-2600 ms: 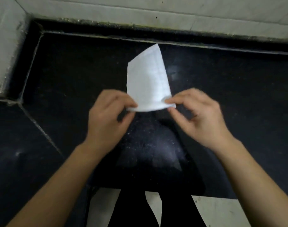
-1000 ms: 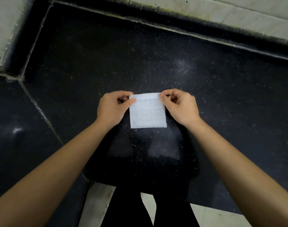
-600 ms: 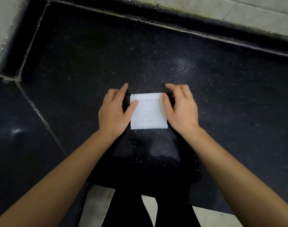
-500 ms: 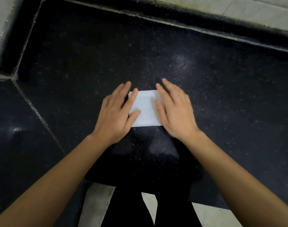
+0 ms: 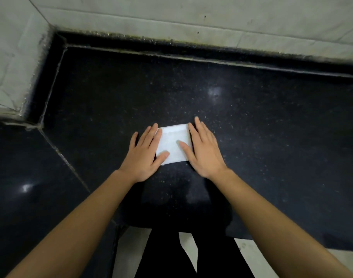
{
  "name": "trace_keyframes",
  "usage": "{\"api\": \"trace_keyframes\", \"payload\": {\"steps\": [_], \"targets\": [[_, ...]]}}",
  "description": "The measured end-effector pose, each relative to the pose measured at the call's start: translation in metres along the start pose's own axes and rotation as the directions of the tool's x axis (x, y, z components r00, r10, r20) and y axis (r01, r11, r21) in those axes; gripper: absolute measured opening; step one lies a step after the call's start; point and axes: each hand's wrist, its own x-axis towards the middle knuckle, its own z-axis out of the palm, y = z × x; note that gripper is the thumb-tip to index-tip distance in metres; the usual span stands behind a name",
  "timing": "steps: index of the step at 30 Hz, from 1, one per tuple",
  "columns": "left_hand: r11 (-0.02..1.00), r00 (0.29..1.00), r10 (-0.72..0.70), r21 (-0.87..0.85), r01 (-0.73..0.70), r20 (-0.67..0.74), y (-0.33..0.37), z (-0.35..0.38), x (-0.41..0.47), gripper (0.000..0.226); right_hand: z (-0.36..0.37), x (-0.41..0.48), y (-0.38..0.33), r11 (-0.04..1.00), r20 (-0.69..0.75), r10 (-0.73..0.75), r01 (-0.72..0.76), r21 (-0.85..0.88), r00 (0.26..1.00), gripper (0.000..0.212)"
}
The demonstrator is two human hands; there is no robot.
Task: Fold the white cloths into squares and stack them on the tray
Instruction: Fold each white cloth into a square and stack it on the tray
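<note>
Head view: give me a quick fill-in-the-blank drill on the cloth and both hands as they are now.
The white cloth is folded into a ____. It lies flat on the ____ counter. The left hand and right hand press its sides with fingers ____, not curled.
Missing words: square; black; straight.

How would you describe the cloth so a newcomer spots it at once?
Start from the black speckled counter that runs below the pale tiled wall. Near its middle, the left hand and the right hand lie flat, fingers straight, on either side of a small folded white cloth. It is the only white, roughly square thing on the dark surface.
</note>
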Motion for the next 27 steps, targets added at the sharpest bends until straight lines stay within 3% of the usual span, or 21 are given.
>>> {"api": "trace_keyframes", "payload": {"steps": [2,4,7,9,11,14,18,22,24,27], "targets": [[0.992,0.997,-0.062,-0.117,0.056,-0.048,0.004,-0.015,0.001,0.07,-0.002,-0.018,-0.01,0.987,-0.115,0.143,-0.134,0.085,0.983,0.062],[0.993,0.984,-0.068,-0.105,0.052,-0.162,0.008,-0.034,0.012,0.064,-0.003,-0.031,-0.018,0.962,-0.129,0.267,-0.255,0.098,0.955,0.056],[0.995,0.976,0.094,0.049,-0.086,-0.196,0.019,-0.055,0.04,0.059,-0.002,-0.041,-0.025,0.901,-0.044,0.419,-0.409,0.142,0.907,0.051],[0.946,0.958,0.278,0.196,-0.259,-0.075,0.032,-0.061,0.059,0.064,0.001,-0.046,-0.029,0.867,-0.023,0.482,-0.474,0.152,0.876,0.048],[0.824,0.908,0.406,0.387,-0.414,0.107,0.043,-0.062,0.074,0.072,0.004,-0.046,-0.033,0.838,-0.012,0.529,-0.52,0.167,0.849,0.041],[0.626,0.839,0.467,0.566,-0.537,0.279,0.047,-0.064,0.085,0.065,0.005,-0.041,-0.038,0.768,0.026,0.606,-0.593,0.243,0.795,0.026],[0.657,0.851,0.467,0.55,-0.515,0.239,0.043,-0.062,0.081,0.051,0.003,-0.04,-0.041,0.649,0.105,0.668,-0.646,0.402,0.737,0.012],[0.697,0.876,0.443,0.541,-0.471,0.193,0.039,-0.063,0.067,0.041,-0.001,-0.04,-0.046,0.644,0.169,0.641,-0.645,0.411,0.749,0.047],[0.735,0.885,0.431,0.499,-0.458,0.177,0.036,-0.068,0.063,0.038,-0.005,-0.038,-0.05,0.655,0.198,0.614,-0.633,0.411,0.764,0.052],[0.878,0.912,0.394,0.247,-0.411,0.118,0.029,-0.084,0.053,0.028,-0.012,-0.037,-0.056,0.674,0.206,0.566,-0.592,0.442,0.798,0.024]]}}
